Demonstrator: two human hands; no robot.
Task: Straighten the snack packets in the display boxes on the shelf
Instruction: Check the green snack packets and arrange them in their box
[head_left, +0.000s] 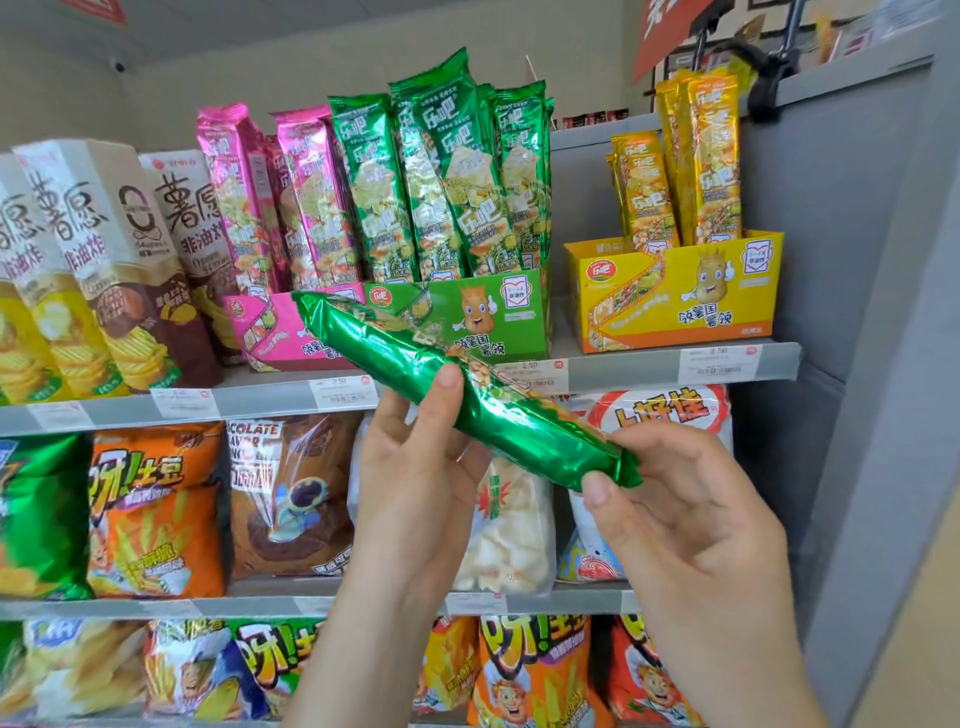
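**Both hands on one green packet in front of the shelf**

And there we had it: the left hand (415, 483) gripped a long green packet (462, 395) round its middle, thumb on the front and fingers curled behind. The right hand (691, 525) pinched the packet's lower end between thumb and fingers.

The packet hung slanted in the air. Its upper end was up at the left, across the fronts of the pink display box (275, 332) and the green display box (467, 317). Its lower end dropped to the right, below the front edge of the shelf (623, 371).

Behind it we saw the green box at the middle of that front edge, packed with green packets standing on end (441, 182), a few of them tilted across their neighbours. The pink box touched its left side, with pink packets (270, 192) leaning a little to the left. The yellow display box (675, 291) sat apart, near the shelf's right end, with yellow packets (685, 166) upright at its back.

Tall cartons (93, 260) stood along the left part of the shelf. Crisp bags (156, 509) filled the shelf below.
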